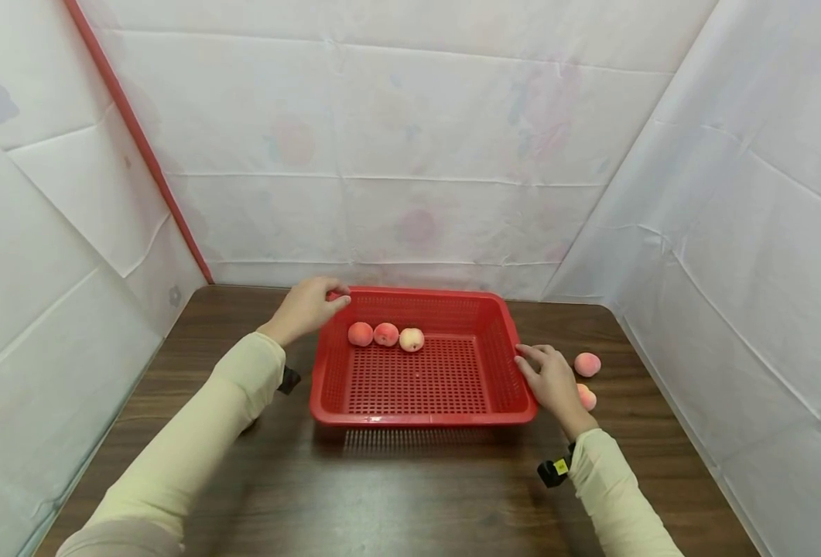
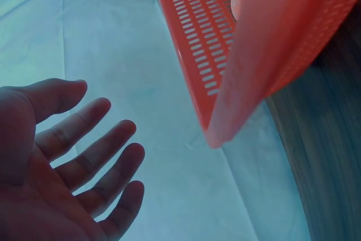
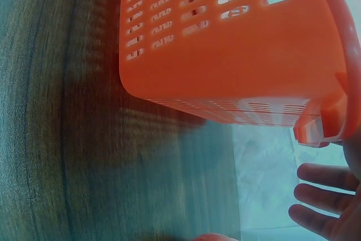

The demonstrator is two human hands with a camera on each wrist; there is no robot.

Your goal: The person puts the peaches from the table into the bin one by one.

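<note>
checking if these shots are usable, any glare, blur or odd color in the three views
Head view: fairly even light, pale glare on the tabletop in front of the red basket; left wrist view: bluish cast, the closest part of the basket soft, the left grip dim; right wrist view: bluish too, with the basket's shadow across the tabletop.

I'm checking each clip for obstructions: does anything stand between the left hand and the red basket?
Nothing visible does: the left wrist view shows an unblocked gap between the left hand and the red basket. The three peaches lie inside it.
</note>
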